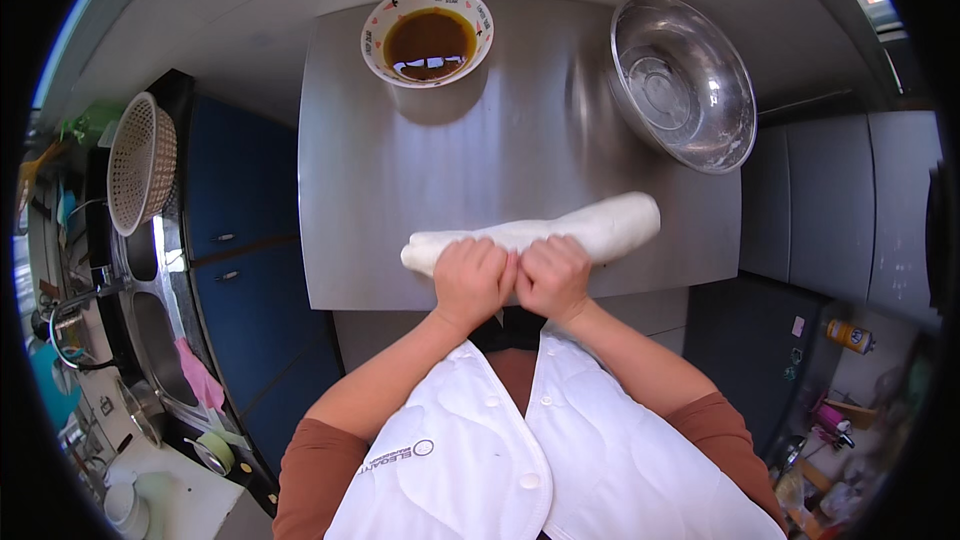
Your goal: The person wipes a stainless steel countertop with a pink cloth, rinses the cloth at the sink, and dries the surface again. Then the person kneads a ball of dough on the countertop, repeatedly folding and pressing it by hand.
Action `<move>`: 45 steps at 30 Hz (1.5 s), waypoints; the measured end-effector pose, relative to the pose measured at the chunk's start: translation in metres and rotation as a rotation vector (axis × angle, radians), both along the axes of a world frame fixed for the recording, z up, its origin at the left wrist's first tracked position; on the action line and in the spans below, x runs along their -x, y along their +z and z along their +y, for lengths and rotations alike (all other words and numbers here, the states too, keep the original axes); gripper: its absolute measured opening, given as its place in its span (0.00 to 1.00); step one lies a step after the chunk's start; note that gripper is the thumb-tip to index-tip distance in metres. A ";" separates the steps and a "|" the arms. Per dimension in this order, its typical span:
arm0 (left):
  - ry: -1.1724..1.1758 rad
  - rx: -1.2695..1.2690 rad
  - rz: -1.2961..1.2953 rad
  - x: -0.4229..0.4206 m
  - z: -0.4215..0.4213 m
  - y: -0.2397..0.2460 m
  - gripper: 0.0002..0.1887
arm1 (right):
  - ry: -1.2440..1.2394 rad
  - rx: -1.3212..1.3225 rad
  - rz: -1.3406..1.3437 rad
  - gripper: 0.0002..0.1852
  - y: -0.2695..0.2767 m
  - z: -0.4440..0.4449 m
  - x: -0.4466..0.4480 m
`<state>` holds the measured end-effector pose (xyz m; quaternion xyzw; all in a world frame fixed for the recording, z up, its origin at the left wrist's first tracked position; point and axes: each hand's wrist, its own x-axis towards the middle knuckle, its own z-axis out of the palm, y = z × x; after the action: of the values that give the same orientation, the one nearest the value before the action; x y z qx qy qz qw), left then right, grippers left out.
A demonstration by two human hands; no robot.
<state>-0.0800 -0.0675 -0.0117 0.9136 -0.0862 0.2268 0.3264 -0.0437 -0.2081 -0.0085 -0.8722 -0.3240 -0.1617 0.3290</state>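
A thick log of white dough (615, 228) lies across the near part of a stainless steel table (360, 172), its right end farther from me than its left. My left hand (472, 281) and my right hand (555, 277) are side by side at the near side of the log, left of its middle. Both have their fingers curled over the dough, knuckles up, and the thumbs almost meet. The fingertips and the dough beneath them are hidden.
A patterned bowl (482, 22) of dark oily liquid stands at the table's far left. A metal basin (731, 119) sits tilted at the far right. Left of the table are blue cabinets (240, 187), a sink (154, 330) and a plastic basket (161, 157).
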 end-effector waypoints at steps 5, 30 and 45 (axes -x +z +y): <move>0.095 -0.071 0.051 -0.051 0.004 -0.040 0.12 | -0.015 0.014 0.020 0.13 -0.036 0.010 -0.053; 0.125 -0.069 0.093 -0.031 -0.006 -0.038 0.11 | 0.042 -0.053 0.054 0.12 -0.034 0.001 -0.047; 0.048 0.182 0.610 -0.109 0.022 -0.010 0.18 | -0.025 0.136 0.418 0.12 0.007 0.008 -0.110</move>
<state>0.0290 -0.0459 -0.0215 0.9082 0.0579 -0.0433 0.4121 0.0661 -0.1999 -0.0010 -0.9109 -0.2482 0.0407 0.3272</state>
